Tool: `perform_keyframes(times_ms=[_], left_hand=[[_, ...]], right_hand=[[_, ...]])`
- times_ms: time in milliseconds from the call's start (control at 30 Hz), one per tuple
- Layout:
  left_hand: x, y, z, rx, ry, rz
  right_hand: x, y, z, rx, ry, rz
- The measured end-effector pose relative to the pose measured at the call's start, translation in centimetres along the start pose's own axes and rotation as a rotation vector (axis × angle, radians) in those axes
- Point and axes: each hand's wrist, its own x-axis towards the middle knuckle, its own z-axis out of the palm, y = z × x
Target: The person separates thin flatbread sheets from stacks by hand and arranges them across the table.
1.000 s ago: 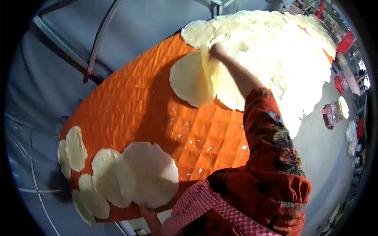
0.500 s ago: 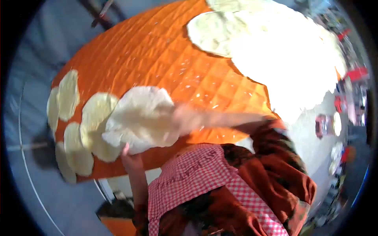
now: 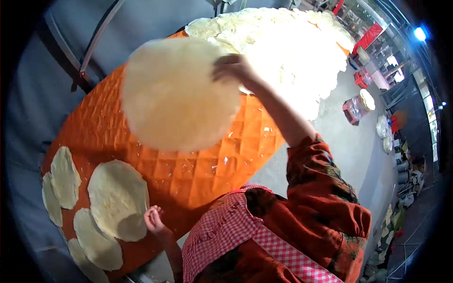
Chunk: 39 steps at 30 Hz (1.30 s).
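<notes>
A large, thin, round flatbread [image 3: 177, 104] is in the air above the orange quilted cloth [image 3: 198, 174], slightly blurred by motion. At its right edge my right hand [image 3: 231, 70] grips it, arm stretched forward. My left hand [image 3: 155, 220] is low, near the table's front edge, with loosely bent fingers and nothing in them. Just left of it, a pale flatbread [image 3: 118, 200] lies flat on the cloth. Another flatbread [image 3: 98, 240] lies below that one, and two more overlap at the far left, one of them a narrow-looking flatbread [image 3: 65, 177].
Many overlapping flatbreads [image 3: 278, 47] cover the far right end of the cloth, brightly lit. On the grey floor beyond stands a pink stool [image 3: 354, 111] with a round pale item on it. A grey sheet wall with a metal pole [image 3: 99, 35] borders the left.
My right hand has lifted the flatbread off the cloth and carried it forward. My left hand has let go of its near edge. The camera view has shifted.
</notes>
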Motion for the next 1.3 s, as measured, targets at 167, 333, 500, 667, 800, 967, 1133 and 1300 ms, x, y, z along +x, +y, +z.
perform_keyframes(times_ms=[167,333,500,667,800,967,1133,1300], left_hand=[[-3.2,-6.3,-2.2,0.571,-0.015,0.366],[-6.1,-8.2,-2.2,1.007,-0.08,0.555],[-5.8,-7.7,-2.4,1.003,-0.196,0.424],[-5.3,-7.7,-4.3,0.82,-0.357,0.32],[-4.6,-7.7,-6.9,0.491,-0.494,0.13],[-5.2,-3.0,-12.1,0.292,-0.473,-0.067],[-4.2,-2.2,-20.1,0.043,-0.26,0.055],[-0.8,1.0,-23.4,-0.086,-0.271,0.064]], right_hand=[[-3.3,11.4,-15.7,-0.527,0.566,-0.074],[-6.2,23.8,-9.8,-0.756,0.511,-0.137],[-10.4,21.5,20.7,0.327,-0.547,0.674],[-14.1,23.3,38.0,0.521,-0.508,1.04],[-15.5,26.0,43.6,0.406,-0.196,1.02],[-17.9,20.6,44.2,0.335,-0.003,0.974],[-18.6,21.7,46.3,0.408,0.049,1.058],[-16.8,20.7,48.1,0.193,-0.027,0.809]])
